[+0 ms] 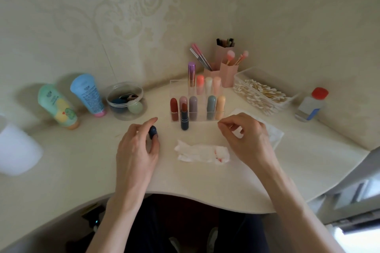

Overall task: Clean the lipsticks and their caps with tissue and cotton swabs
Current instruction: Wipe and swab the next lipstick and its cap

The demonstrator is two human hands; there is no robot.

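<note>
Two hands are working mid-frame: the left hand (139, 150) is curling its fingers round the dark blue cap (153, 132) at centre left, while the right hand (246, 137) is pinching thumb to forefinger at centre right (around a swab or nothing, I cannot tell). Between them the stained tissue (202, 153) is lying on the counter (205, 181); just above, the uncapped lipstick (184, 118) is standing before the organiser (202, 109). Cap-cleaning seems to be in hand; next, one of the cotton swabs (261, 92) at upper right probably needs working inside the cap.
</note>
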